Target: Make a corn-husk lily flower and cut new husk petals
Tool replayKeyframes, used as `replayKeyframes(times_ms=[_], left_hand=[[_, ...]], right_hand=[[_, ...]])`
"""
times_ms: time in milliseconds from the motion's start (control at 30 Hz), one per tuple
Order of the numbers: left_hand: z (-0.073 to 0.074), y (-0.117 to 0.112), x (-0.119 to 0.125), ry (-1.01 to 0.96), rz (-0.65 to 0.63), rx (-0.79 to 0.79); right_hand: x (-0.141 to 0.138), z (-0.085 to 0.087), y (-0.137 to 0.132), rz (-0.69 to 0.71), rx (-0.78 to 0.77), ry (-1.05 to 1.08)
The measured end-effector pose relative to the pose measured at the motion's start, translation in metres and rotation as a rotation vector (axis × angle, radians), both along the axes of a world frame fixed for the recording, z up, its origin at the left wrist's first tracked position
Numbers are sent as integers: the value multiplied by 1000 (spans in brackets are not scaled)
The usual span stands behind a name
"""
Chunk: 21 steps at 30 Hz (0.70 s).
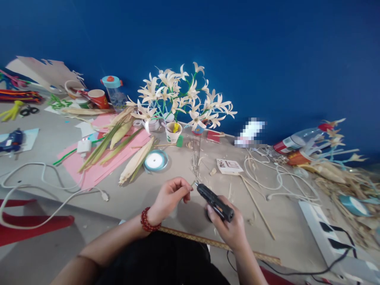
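Running off the frame at your left, a dark blue tool (13, 140) is too blurred to make out. Husks (138, 160) partly cover pink paper (89, 176), beside a ribbon spool (154, 161) lying flat. Your left hand (171, 195) pinches a thin stem (192, 184), mostly lost behind your fingertips. Beyond it, pale flowers (169, 79) rise around a white cup (173, 137), their lower stems hard to follow. Your right hand (229, 226) wraps a black glue gun (215, 201), hiding its handle; whether its nozzle (196, 183) touches the stem, you cannot tell. Farther right, pixelation masks a bright object (251, 132), and your power strip (313, 225) runs out of view.
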State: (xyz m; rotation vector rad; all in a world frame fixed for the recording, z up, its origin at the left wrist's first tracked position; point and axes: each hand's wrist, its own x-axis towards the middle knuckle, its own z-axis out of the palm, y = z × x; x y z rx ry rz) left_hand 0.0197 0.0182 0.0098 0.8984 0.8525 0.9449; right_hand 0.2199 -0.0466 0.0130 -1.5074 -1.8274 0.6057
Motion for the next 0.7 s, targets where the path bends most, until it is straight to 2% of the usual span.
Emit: replayKeyframes(times_ms=[267, 700], left_hand=[[3, -1, 1, -8, -2, -13], [-1, 0, 2, -20, 4, -10]], right_hand=[[2, -2, 0, 17, 53, -50], [0, -5, 0, 4, 117, -116]])
